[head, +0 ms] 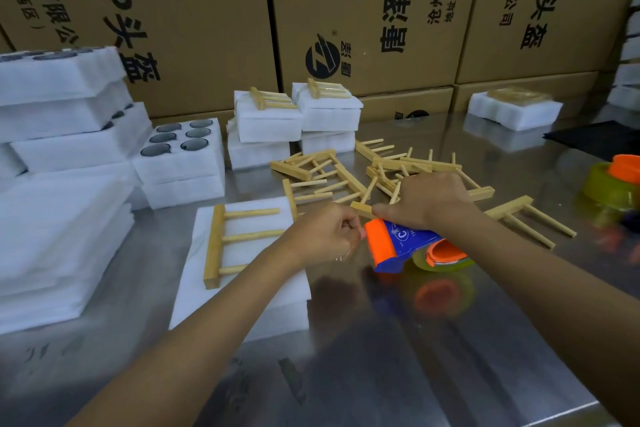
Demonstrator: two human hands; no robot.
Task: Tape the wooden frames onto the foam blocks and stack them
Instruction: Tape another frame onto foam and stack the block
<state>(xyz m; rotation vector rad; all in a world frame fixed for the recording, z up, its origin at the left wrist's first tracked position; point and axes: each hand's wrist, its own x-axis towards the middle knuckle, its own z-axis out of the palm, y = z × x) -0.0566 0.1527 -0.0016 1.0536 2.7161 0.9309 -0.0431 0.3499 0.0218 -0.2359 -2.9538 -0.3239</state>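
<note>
On the steel table (pixel 398 340) nearest the camera, a foam block (pixel 242 288) lies at about 10 o'clock from the frame's centre, with a wooden frame (pixel 221 241) resting flat on top, its three pegs pointing toward 3 o'clock. Just past the block's far right corner, the left hand (pixel 325 234) has its fingers curled and pinched together at the orange mouth of a tape dispenser (pixel 398 243); whether a strip of tape sits between the fingertips I cannot tell. The right hand (pixel 429 199) curls down over the blue-and-orange dispenser from above, gripping it, with the tape roll (pixel 446 258) showing under the wrist. Farther out, at 12 o'clock, a loose pile of wooden frames (pixel 381 170) lies tangled on the steel. At 10 o'clock stand white foam stacks (pixel 59 149), one with round holes. Beyond the pile, two stacks of finished blocks (pixel 294 118) carry frames on top; another block (pixel 512 108) sits at 2 o'clock. A second dispenser (pixel 616 180) rests at 3 o'clock. Cardboard boxes (pixel 346 11) wall the back.
</note>
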